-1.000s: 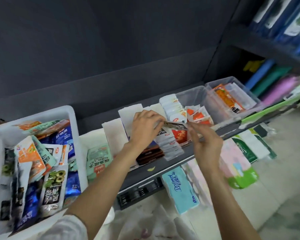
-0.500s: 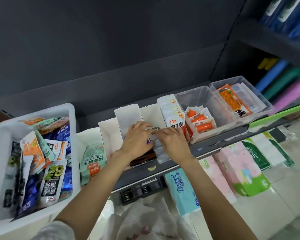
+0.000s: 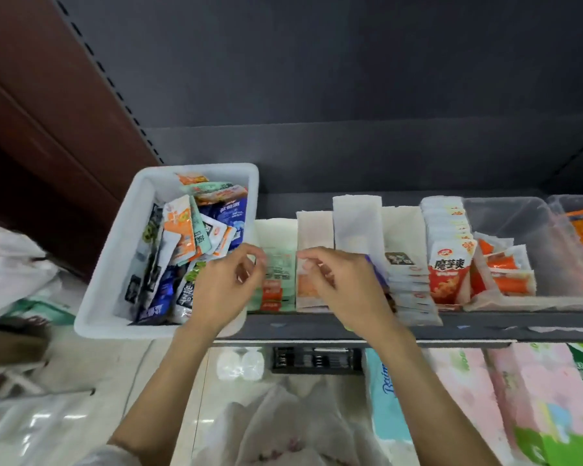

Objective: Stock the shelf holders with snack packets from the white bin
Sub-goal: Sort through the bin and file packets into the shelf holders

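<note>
At the front edge of the dark shelf (image 3: 317, 327) I see both hands hovering with fingers loosely curled and nothing in either: the left hand (image 3: 221, 290) over the right front corner of the white bin (image 3: 115, 264), the right hand (image 3: 344, 284) over the white paper holders (image 3: 354, 223). Behind them the bin sits at the shelf's left end, heaped with snack packets (image 3: 182, 243), and the holders run rightward along the shelf, holding green packets (image 3: 276, 264), a white stack (image 3: 408, 280) and red packets (image 3: 448, 274). Clear tubs (image 3: 505, 223) sit at the right end.
</note>
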The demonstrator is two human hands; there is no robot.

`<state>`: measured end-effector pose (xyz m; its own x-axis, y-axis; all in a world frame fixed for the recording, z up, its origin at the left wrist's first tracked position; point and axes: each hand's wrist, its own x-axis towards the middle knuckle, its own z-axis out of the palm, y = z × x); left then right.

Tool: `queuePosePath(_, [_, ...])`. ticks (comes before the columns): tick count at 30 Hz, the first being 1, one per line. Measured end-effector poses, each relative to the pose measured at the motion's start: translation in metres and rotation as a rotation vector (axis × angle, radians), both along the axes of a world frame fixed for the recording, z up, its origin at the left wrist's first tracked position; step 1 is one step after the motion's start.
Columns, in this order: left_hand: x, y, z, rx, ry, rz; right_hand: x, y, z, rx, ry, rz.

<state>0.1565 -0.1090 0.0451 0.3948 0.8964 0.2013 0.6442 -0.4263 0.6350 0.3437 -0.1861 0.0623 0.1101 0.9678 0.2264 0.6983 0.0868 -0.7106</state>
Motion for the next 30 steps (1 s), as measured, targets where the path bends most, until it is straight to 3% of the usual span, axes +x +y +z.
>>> queuePosePath(4, [-0.083,0.017,-0.022,-0.07,0.155,0.246,-0.065,0.028,-0.006,-0.123,-0.056,0.208])
queuePosePath(7, [-0.136,0.041,-0.035,-0.011,0.244,0.314,-0.106,0.048,-0.015,-0.186,-0.102,0.291])
queuePosePath(13, [-0.201,0.095,-0.046,0.182,0.389,0.291,-0.179,0.102,-0.044,-0.285,-0.104,0.199])
queuePosePath(18, [-0.242,0.134,-0.053,0.115,0.268,0.194,-0.241,0.15,-0.06,-0.36,-0.081,0.001])
queuePosePath(23, [-0.256,0.147,-0.056,-0.101,0.065,0.078,-0.284,0.172,-0.066,-0.465,-0.372,-0.098])
queuePosePath(27, [-0.26,0.153,-0.06,-0.143,-0.037,0.035,-0.304,0.185,-0.073,-0.364,-0.483,-0.153])
queuePosePath(30, [-0.261,0.155,-0.064,-0.144,-0.054,0.028,-0.305,0.198,-0.081,-0.484,-0.611,-0.183])
